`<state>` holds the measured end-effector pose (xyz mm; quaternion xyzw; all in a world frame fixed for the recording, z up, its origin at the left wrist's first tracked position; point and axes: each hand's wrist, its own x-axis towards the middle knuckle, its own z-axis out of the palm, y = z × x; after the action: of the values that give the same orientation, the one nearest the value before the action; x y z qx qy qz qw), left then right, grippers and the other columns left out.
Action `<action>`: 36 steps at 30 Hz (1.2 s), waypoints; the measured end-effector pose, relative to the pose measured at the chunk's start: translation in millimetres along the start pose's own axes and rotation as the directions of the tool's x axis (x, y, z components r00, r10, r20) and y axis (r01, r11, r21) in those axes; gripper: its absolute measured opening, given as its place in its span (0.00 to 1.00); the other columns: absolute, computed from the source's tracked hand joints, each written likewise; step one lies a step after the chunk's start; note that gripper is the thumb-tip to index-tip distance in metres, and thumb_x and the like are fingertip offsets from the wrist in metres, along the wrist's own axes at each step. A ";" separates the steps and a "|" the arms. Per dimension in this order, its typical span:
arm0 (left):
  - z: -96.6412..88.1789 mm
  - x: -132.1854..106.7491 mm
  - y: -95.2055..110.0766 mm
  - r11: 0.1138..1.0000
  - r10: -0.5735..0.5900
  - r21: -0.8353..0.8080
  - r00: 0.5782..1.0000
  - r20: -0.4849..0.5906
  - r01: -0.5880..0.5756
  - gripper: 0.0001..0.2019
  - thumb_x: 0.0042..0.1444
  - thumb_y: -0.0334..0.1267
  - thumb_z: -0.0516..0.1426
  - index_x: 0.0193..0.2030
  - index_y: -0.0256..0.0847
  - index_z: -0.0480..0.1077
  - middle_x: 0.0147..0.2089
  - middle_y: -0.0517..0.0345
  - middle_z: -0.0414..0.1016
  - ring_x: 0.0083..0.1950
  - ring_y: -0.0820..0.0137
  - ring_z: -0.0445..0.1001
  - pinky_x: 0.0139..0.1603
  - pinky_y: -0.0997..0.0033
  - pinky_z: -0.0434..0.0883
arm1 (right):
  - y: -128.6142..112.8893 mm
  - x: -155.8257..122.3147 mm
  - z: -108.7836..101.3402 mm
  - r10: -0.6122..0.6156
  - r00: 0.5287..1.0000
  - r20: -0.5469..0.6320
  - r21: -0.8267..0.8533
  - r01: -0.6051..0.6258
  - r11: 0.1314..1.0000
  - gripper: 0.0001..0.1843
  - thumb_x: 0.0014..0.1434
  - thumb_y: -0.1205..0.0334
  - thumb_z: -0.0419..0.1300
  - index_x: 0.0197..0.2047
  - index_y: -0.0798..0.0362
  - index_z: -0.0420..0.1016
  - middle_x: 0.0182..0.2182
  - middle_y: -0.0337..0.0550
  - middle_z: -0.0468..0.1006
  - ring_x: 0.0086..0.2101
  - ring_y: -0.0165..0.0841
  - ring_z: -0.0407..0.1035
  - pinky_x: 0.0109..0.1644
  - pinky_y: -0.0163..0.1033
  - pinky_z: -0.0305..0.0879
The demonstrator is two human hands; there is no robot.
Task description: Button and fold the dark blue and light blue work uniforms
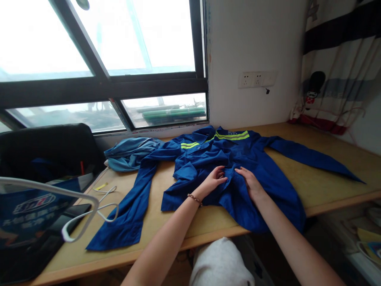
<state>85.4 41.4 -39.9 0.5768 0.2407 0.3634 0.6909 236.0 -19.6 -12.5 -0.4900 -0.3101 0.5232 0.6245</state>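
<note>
Jacket (208, 159) blue, spread front-up on bench (321, 186), collar toward window, sleeves flung out both sides, hem over near edge. I see left hand (212, 180) and right hand (250, 182) side by side on its middle, both touching cloth. Left fingers (220, 173) curled on front edge; cannot tell if pinching. Right fingers (240, 172) pressed together, flat on cloth. Lighter blue garment (131, 153) bunched just beside left sleeve. White hanger (95, 201) near bench's left end.
</note>
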 end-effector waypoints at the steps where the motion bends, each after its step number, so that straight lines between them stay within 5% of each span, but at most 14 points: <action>1: 0.9 0.5 -1.6 0.999 0.010 0.037 1.000 -0.004 -0.010 0.28 0.42 0.33 0.62 0.52 0.43 0.60 0.50 0.50 0.64 0.55 0.64 0.60 0.58 0.60 0.56 | -1.7 6.0 -5.9 0.071 0.997 0.012 0.098 -0.072 0.993 0.13 0.42 0.60 0.62 0.34 0.53 0.71 0.24 0.38 0.76 0.26 0.33 0.70 0.32 0.37 0.66; 6: 7.8 -4.1 -2.9 0.919 0.163 0.362 0.987 0.013 -0.157 0.35 0.42 0.35 0.62 0.57 0.42 0.53 0.53 0.47 0.61 0.55 0.62 0.62 0.56 0.57 0.60 | -3.2 10.5 -20.5 0.226 0.964 0.137 0.315 -0.259 0.913 0.11 0.47 0.57 0.59 0.34 0.54 0.73 0.28 0.42 0.78 0.30 0.37 0.72 0.32 0.39 0.69; 14: 20.7 -16.7 10.6 0.472 0.293 0.838 0.945 0.144 -0.274 0.43 0.35 0.45 0.64 0.58 0.40 0.49 0.52 0.46 0.61 0.51 0.59 0.63 0.51 0.57 0.62 | -8.2 3.2 -25.0 0.295 0.929 0.226 0.350 -0.360 0.865 0.16 0.52 0.52 0.55 0.35 0.56 0.73 0.30 0.46 0.78 0.33 0.39 0.73 0.36 0.43 0.69; 20: 20.2 -16.6 21.5 0.211 0.208 0.920 0.935 0.286 -0.329 0.22 0.37 0.51 0.62 0.36 0.40 0.66 0.34 0.55 0.68 0.38 0.65 0.67 0.39 0.67 0.64 | -6.6 5.7 -26.5 0.209 0.962 0.177 0.359 -0.261 0.896 0.10 0.51 0.56 0.58 0.32 0.53 0.73 0.25 0.42 0.78 0.28 0.36 0.72 0.32 0.40 0.68; 24: 19.6 -15.5 15.8 0.348 0.092 0.895 0.960 0.265 -0.281 0.10 0.42 0.43 0.61 0.27 0.39 0.69 0.26 0.60 0.69 0.28 0.73 0.66 0.28 0.75 0.60 | -5.3 5.4 -24.4 0.126 0.980 0.155 0.315 -0.170 0.934 0.08 0.49 0.58 0.61 0.31 0.53 0.74 0.19 0.37 0.75 0.20 0.30 0.68 0.25 0.35 0.65; 27: 22.3 -13.5 11.0 0.636 0.032 0.764 0.993 0.113 -0.108 0.09 0.44 0.41 0.59 0.27 0.37 0.68 0.23 0.61 0.69 0.22 0.76 0.65 0.24 0.77 0.60 | -4.3 3.2 -21.1 0.085 0.979 0.183 0.260 -0.132 0.957 0.10 0.48 0.57 0.61 0.32 0.54 0.75 0.14 0.33 0.69 0.15 0.25 0.62 0.20 0.31 0.59; 30: 26.3 -11.9 12.7 0.902 -0.104 0.420 0.994 -0.015 0.101 0.09 0.46 0.39 0.57 0.29 0.35 0.65 0.20 0.60 0.69 0.17 0.78 0.64 0.19 0.79 0.60 | -3.3 0.5 -16.7 0.063 0.975 0.214 0.221 -0.111 0.969 0.11 0.48 0.56 0.62 0.32 0.54 0.75 0.13 0.33 0.67 0.15 0.24 0.60 0.18 0.30 0.57; 32: 27.5 -11.7 16.9 0.968 -0.188 0.161 0.981 -0.053 0.194 0.09 0.46 0.38 0.57 0.29 0.34 0.64 0.21 0.58 0.70 0.18 0.77 0.66 0.18 0.79 0.63 | -3.5 -0.3 -15.1 0.048 0.975 0.215 0.214 -0.095 0.972 0.11 0.47 0.57 0.62 0.32 0.55 0.76 0.12 0.33 0.66 0.15 0.24 0.60 0.18 0.30 0.57; 36: 22.9 -12.7 28.0 0.944 -0.277 -0.201 0.960 -0.044 0.263 0.08 0.46 0.35 0.58 0.30 0.33 0.64 0.25 0.53 0.72 0.21 0.76 0.69 0.22 0.79 0.67 | -8.5 2.0 -20.2 0.000 0.997 0.074 0.235 -0.017 0.972 0.13 0.47 0.54 0.61 0.33 0.54 0.75 0.15 0.35 0.69 0.17 0.27 0.62 0.20 0.32 0.60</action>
<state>88.5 19.2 -8.7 0.4554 0.3057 0.3073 0.7777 257.6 -23.3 -11.4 -0.3944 -0.2666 0.5765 0.6641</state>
